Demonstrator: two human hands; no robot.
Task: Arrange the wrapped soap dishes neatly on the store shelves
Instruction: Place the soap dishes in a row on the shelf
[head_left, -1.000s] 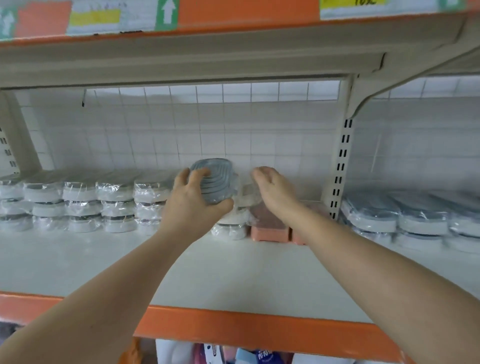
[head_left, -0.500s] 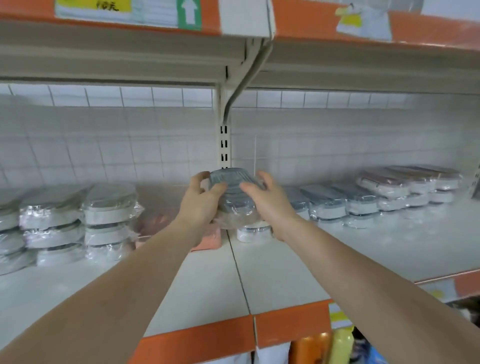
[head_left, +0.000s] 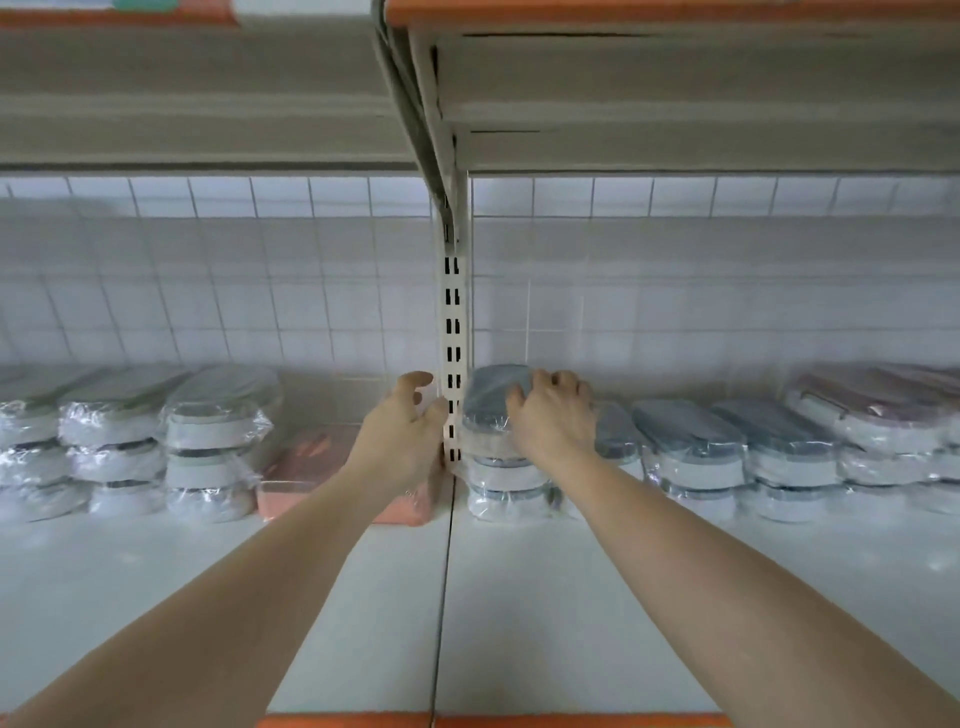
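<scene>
- The grey-topped wrapped soap dish (head_left: 491, 397), which both hands were carrying in mid-air half a second ago, is now sitting on top of the stack (head_left: 506, 480) just right of the slotted upright (head_left: 453, 364), at about 12 o'clock in the view.
- The right hand (head_left: 553, 415) is resting over the dish's right end, fingers curled onto its top, seemingly steadying or nudging it square.
- The left hand (head_left: 405, 421) is coming away: it is now left of the upright, fingers loosely curled and holding nothing, in front of the pink wrapped item (head_left: 306, 467) at 10 o'clock from the stack.
- This means the placement is nearly done; I judge only a final alignment with the blue-grey rows (head_left: 727, 447) running toward 3 o'clock remains.
- The white-wrapped stacks (head_left: 218, 441) at 9 o'clock are standing apart, untouched.
</scene>
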